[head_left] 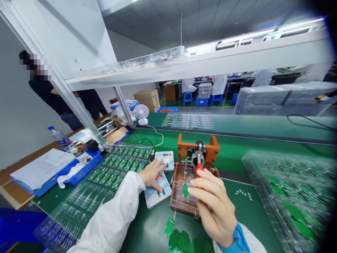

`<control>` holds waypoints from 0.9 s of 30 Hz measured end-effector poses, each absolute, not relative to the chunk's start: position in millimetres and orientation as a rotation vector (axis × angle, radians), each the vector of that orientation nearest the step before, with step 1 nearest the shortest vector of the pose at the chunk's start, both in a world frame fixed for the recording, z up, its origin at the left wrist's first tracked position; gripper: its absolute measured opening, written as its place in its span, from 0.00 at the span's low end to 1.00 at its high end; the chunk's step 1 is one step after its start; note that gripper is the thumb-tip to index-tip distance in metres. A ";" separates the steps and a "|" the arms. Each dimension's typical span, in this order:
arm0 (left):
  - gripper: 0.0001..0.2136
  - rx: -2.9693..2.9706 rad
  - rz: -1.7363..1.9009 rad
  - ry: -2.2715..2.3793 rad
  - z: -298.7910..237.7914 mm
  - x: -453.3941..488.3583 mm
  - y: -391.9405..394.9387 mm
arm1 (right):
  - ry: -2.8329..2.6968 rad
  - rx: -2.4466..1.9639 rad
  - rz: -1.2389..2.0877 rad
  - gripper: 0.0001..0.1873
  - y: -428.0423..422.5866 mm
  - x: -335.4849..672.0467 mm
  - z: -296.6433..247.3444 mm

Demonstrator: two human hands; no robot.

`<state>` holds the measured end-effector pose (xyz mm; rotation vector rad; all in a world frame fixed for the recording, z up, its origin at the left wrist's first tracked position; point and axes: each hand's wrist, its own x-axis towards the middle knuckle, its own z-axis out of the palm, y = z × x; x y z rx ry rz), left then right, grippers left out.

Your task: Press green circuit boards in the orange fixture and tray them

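Observation:
My right hand (213,200) is wrapped round the red handle (199,169) of a toggle clamp (199,151). That clamp is bolted to an orange upright on a brown test fixture (181,203). Inside the fixture lies a small green circuit board (185,190) beneath a clear plate, partly covered by my fingers. My left hand (152,174) rests with fingers spread over two pale meter boxes with red digits, the front meter (155,197) and the rear meter (168,160). Several loose green boards (180,240) lie at the front of the bench.
Left of the meters are clear trays of boards (123,161); stacked trays (295,196) stand at right. Small white pieces (243,193) lie beside the fixture. A white fan (141,113) stands behind. A shelf (163,68) crosses overhead. A person (63,95) stands at left.

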<state>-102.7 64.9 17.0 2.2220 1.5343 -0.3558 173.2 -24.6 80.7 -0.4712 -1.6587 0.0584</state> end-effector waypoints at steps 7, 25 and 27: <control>0.66 2.225 -0.369 1.554 7.6 -118.1 60.3 | -1.653 -0.499 0.033 0.19 -24.3 173.0 78.7; 0.69 2.213 -0.487 1.559 11.9 -113.0 64.0 | -1.651 -0.483 0.030 0.19 -24.4 172.1 76.6; 0.69 2.212 -0.493 1.552 12.1 -110.7 66.2 | -1.657 -0.473 0.034 0.18 -23.9 172.1 75.8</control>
